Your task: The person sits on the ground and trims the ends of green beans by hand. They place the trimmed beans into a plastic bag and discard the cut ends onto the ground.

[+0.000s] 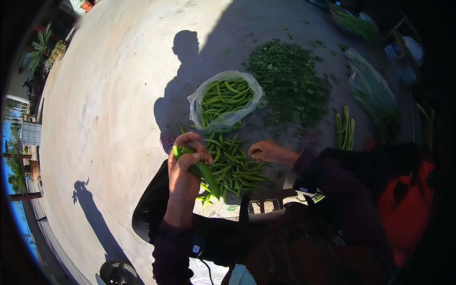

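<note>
My left hand is raised in sunlight, its fingers wrapped around long green peppers. Below and beyond it, a loose heap of green peppers lies on the ground between my legs. My right hand hovers at the right edge of that heap with curled fingers; shade hides whether anything is pinched in them. Just past the heap stands a clear plastic bag, its mouth spread wide, full of similar green peppers.
A pile of leafy herbs lies right of the bag. Farther right are a bundle of green stalks and a plastic bag of greens. A basin with long greens sits at the upper right. Sunlit concrete stretches left.
</note>
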A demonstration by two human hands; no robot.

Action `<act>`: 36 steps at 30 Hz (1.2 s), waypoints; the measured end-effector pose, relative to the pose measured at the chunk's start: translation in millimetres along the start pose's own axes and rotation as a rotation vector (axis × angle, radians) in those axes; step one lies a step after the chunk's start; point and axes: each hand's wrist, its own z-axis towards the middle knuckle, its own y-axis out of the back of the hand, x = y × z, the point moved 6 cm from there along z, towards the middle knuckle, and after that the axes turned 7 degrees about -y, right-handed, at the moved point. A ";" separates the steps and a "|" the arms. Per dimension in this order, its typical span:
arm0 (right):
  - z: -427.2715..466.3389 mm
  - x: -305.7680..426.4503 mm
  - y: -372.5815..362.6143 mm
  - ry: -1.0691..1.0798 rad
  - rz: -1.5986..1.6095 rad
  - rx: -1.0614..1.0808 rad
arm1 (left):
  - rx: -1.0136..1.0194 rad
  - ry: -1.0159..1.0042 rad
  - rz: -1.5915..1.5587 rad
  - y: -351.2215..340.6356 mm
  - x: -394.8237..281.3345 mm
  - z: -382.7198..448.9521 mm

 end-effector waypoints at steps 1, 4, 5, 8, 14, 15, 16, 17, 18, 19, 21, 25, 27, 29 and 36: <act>16.0 -7.6 -6.0 0.046 -0.157 -0.057 | -0.044 0.010 -0.016 7.1 -1.1 -3.4; 64.0 -29.5 -26.4 0.258 -0.430 -0.270 | -0.121 0.059 -0.148 14.9 -2.2 -10.7; 78.5 -38.5 -32.1 0.341 -0.482 -0.354 | -0.142 0.070 -0.150 17.1 -1.0 -10.3; 111.4 -59.9 -37.6 0.377 -0.730 -0.437 | -0.225 0.061 -0.099 20.7 -8.1 -8.7; 123.3 -86.6 -46.2 0.090 -0.991 -0.255 | -0.332 0.042 -0.044 27.0 -12.6 -11.2; 112.9 -89.1 -43.5 0.129 -1.006 -0.267 | -0.310 0.043 -0.028 24.8 -12.3 -10.0; 103.3 -91.3 -42.9 0.168 -1.020 -0.278 | -0.288 0.044 -0.011 23.6 -11.1 -9.4; 96.3 -99.0 -42.3 0.114 -0.975 -0.243 | -0.266 0.046 0.005 22.3 -9.3 -9.5; 89.4 -97.3 -37.4 0.069 -0.936 -0.213 | -0.266 0.044 0.057 21.4 -9.3 -9.5; 81.5 -95.0 -32.8 0.024 -0.896 -0.183 | -0.266 0.043 0.109 20.6 -8.6 -9.7; 62.5 -86.2 -22.3 0.055 -0.829 -0.213 | -0.223 0.061 0.229 17.1 -5.0 -9.8; 18.3 -44.3 9.7 0.093 -0.763 -0.262 | -0.056 0.085 0.493 10.3 11.9 -6.5; -9.1 -12.6 22.7 0.058 -0.638 -0.235 | 0.084 -0.067 0.865 7.0 21.8 -5.5; -33.7 22.8 28.7 0.071 -0.483 -0.222 | 0.152 -0.134 0.994 3.3 32.9 -8.2; -94.3 90.9 29.7 0.135 -0.048 -0.262 | 0.209 -0.152 1.074 0.9 40.7 -16.7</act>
